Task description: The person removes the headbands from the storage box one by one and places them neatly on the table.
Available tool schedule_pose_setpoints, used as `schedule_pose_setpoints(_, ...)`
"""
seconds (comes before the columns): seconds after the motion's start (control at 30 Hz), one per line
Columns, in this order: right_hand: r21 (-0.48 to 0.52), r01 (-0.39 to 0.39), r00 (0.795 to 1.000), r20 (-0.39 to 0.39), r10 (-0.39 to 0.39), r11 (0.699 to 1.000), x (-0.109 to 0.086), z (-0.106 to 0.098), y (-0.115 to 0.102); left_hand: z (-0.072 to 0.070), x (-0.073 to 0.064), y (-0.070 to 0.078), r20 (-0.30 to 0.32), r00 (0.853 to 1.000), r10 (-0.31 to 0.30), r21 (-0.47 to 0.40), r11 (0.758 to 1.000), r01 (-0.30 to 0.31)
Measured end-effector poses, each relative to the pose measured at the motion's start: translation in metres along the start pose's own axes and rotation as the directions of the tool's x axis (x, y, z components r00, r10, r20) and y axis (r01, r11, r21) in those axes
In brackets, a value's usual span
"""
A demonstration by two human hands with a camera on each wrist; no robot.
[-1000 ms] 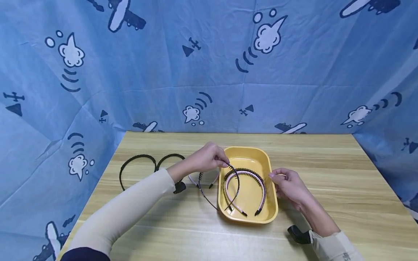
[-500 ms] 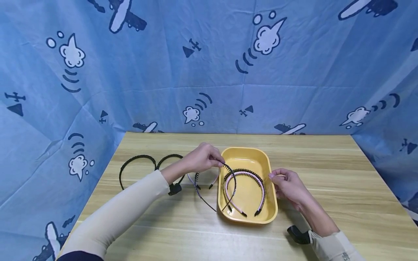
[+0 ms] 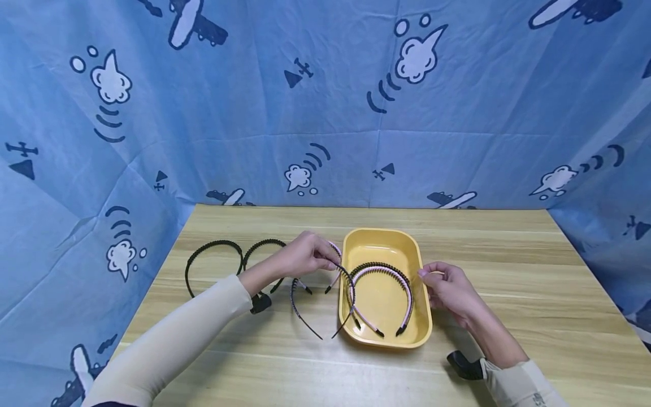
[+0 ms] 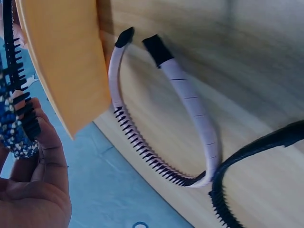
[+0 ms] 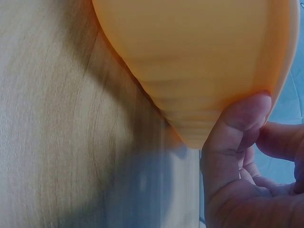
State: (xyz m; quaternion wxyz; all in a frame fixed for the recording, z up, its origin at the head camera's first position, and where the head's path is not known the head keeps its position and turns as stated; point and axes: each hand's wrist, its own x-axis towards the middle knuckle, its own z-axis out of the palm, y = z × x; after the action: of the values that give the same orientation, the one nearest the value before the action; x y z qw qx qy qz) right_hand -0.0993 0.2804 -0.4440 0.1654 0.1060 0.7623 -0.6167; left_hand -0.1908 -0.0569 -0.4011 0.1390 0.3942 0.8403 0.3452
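Note:
My left hand (image 3: 310,254) pinches a thin black toothed headband (image 3: 303,321) by its arch; blue and silver stones stud it in the left wrist view. Its ends point toward me, beside and over the left rim of a yellow tray (image 3: 383,342). Inside the tray lie a black spiral-toothed headband (image 3: 378,264) and a pink headband (image 3: 409,305), nested together. At the tray's right wall, my right hand (image 3: 450,291) grips the rim between thumb and finger. Another pink headband (image 4: 197,109) lies on the table, partly hidden by my left hand in the head view.
Two black headbands, a left one (image 3: 215,243) and a right one (image 3: 267,242), lie side by side on the wooden table (image 3: 508,254). A blue printed cloth (image 3: 325,102) hangs behind the table and along its sides.
My left hand has moved left with the studded headband, from over the tray to its left edge, uncovering more of the pink headband on the table. The right hand and tray stay put.

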Motion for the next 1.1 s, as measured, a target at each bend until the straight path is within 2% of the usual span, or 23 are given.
schedule_pose_setpoints(0.37, 0.0, 0.011, 1.0, 0.005, -0.011, 1.0, -0.001, 0.001, -0.003, 0.005, -0.021, -0.01, -0.006, 1.0, -0.022, -0.037, 0.999, 0.021)
schedule_pose_setpoints(0.6, -0.004, 0.01, 1.0, 0.006, -0.01, 1.0, 0.0, 0.001, -0.003, 0.008, -0.032, -0.022, -0.003, 0.998, -0.059, -0.1, 0.993, 0.058)
schedule_pose_setpoints(0.93, -0.004, 0.015, 1.0, 0.006, -0.015, 1.0, -0.001, 0.0, -0.003, 0.019, -0.041, -0.03, 0.041, 0.997, -0.061, -0.142, 0.988, 0.066)
schedule_pose_setpoints(1.1, 0.004, 0.012, 1.0, 0.003, -0.012, 1.0, -0.002, 0.0, -0.004, 0.028, -0.046, -0.031, 0.045, 0.997, -0.057, -0.136, 0.989, 0.063)
